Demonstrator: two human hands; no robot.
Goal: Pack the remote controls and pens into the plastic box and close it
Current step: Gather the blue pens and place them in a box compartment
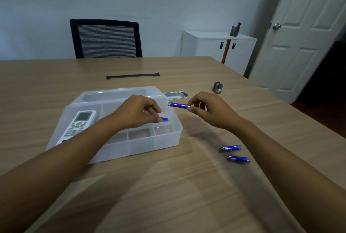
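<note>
An open translucent plastic box [168, 139] with dividers sits on the table, its lid [119, 92] tilted back behind it. A white remote control [78, 125] lies in the box's left compartment. My left hand [139, 112] hovers over the box, shut on a short blue pen [165, 119] whose tip pokes out. My right hand [207, 109] holds a second blue pen [177, 105] by its end, level, just right of the box. Two more blue pens [230, 148] [238, 159] lie on the table to the right.
A metal pen tray [176, 95] lies behind the box. A small grey stand [217, 87] and a black cable slot [133, 76] are farther back. A black mesh chair [105, 38], a white cabinet [217, 49] and a door [303, 32] are beyond the table.
</note>
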